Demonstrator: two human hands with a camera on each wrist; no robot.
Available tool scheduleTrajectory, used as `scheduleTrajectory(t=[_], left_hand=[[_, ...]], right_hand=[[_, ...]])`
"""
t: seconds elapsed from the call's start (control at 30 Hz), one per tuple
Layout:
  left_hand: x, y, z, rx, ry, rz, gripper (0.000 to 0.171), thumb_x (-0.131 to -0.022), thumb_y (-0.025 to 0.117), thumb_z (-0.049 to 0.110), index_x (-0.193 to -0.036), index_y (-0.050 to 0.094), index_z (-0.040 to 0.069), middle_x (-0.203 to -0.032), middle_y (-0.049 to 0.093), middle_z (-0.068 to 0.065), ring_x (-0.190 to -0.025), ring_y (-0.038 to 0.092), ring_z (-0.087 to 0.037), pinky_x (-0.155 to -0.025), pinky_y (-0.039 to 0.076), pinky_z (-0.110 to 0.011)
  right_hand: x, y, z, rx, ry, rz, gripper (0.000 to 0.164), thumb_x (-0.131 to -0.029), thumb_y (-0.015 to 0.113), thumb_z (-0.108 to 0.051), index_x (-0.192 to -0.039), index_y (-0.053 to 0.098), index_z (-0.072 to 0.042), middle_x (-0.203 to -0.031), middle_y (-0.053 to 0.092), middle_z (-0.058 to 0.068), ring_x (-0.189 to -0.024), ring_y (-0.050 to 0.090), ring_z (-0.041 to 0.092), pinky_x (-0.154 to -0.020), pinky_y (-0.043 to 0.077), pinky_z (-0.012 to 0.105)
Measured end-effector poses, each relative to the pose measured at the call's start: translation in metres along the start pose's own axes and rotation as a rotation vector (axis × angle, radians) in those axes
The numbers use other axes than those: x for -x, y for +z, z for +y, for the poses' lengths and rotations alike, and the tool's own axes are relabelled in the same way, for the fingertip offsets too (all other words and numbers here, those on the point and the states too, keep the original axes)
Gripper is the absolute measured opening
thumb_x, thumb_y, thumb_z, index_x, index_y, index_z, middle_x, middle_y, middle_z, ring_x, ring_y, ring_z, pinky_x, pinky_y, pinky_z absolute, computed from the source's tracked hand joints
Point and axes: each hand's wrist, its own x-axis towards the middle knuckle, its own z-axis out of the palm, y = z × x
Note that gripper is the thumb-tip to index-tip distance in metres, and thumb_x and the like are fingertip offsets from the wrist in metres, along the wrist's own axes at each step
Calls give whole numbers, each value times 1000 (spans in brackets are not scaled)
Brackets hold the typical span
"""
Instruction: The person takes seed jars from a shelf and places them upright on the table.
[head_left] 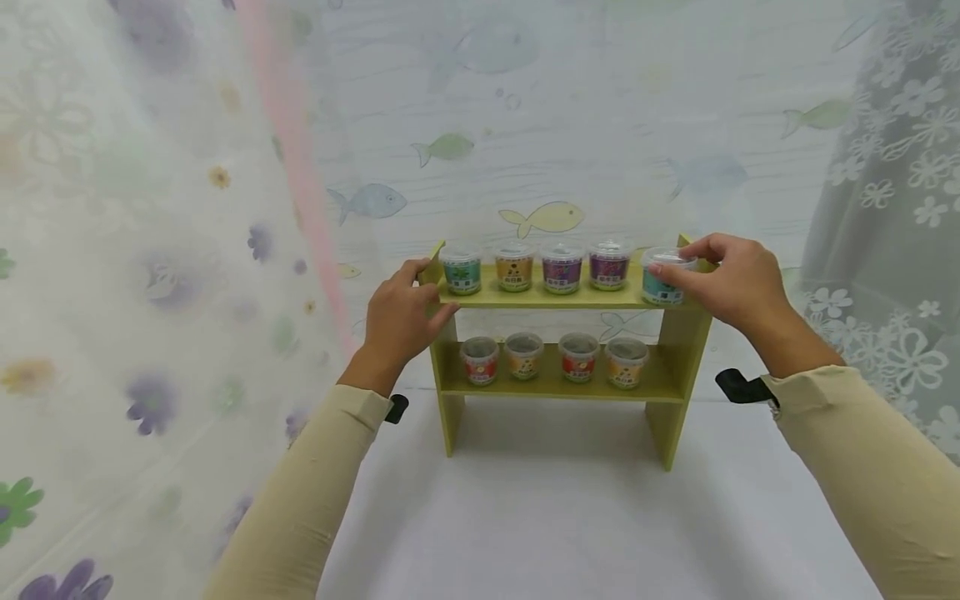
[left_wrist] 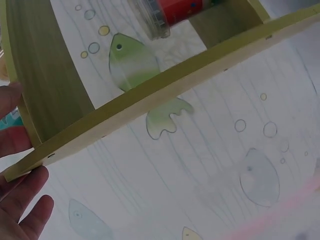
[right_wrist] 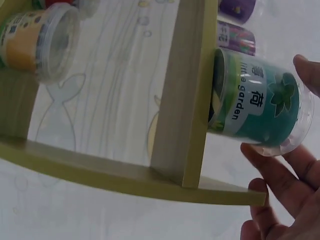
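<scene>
A small two-tier yellow-green wooden shelf [head_left: 551, 387] stands on a white surface. My right hand [head_left: 738, 279] holds a teal-labelled plastic cup [head_left: 660, 287] by its clear-lidded end, at the right end of the upper tier. In the right wrist view the base of this teal cup [right_wrist: 257, 100] meets the shelf board, with thumb and fingers on opposite sides of the lid. My left hand [head_left: 405, 321] grips the left side panel near the top; in the left wrist view its fingers [left_wrist: 32, 192] lie on both sides of the wood. Another teal cup [head_left: 462, 273] stands beside that hand.
Along the upper tier stand an orange-labelled cup [head_left: 513, 271] and two purple-labelled cups, one [head_left: 562, 273] near the middle. Red cups [head_left: 480, 364] and orange cups [head_left: 627, 367] alternate on the lower tier. A fish-patterned curtain [head_left: 600, 125] hangs behind, a flowered one [head_left: 150, 292] at left.
</scene>
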Motion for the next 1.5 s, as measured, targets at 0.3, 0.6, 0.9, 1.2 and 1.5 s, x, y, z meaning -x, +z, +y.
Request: scheduleTrajectory(t=[0.3,0.6,0.9,1.2,1.5], left_hand=[[2,-3,2,2,-16,-8,36,-88,81,44,-87,78,9,-143,62,-14,-107,71,-34,-83,60,-46],[0,-4,2,16,-36,-14,37,-89,81,45,-88,78,8,-144,61,-14,-111,71,-33,-86,60,-45],[0,-2,3,20,-62,-40,38,-89,80,46,-90,78,8,-147,59,-12,-120,68,-30,-90,60,-44],[-5,-3,4,33,-48,-36,37,-89,80,45,-88,79,8,-145,60,-12,-117,68,-29,-88,61,-42],[-2,-5,5,14,-48,-32,38,-89,80,46,-86,79,9,-146,60,-12,-114,69,-30,-84,61,-43]], right_hand=[[6,4,-14,-20,33,-5,84,-77,71,-80,-124,70,-10,-139,59,19,-119,52,37,-87,47,52],[14,12,-24,-93,18,60,80,-73,76,-77,-116,71,-10,-106,68,11,-95,59,24,-74,48,39],[25,25,-35,-187,12,47,76,-69,82,-74,-111,69,-12,-102,67,6,-91,59,20,-72,50,33],[39,41,-46,-204,-63,73,68,-69,86,-69,-104,70,-12,-100,68,5,-87,60,18,-69,51,27],[57,74,-50,-191,-135,15,58,-70,89,-62,-96,72,-13,-97,68,5,-87,59,20,-75,51,35]])
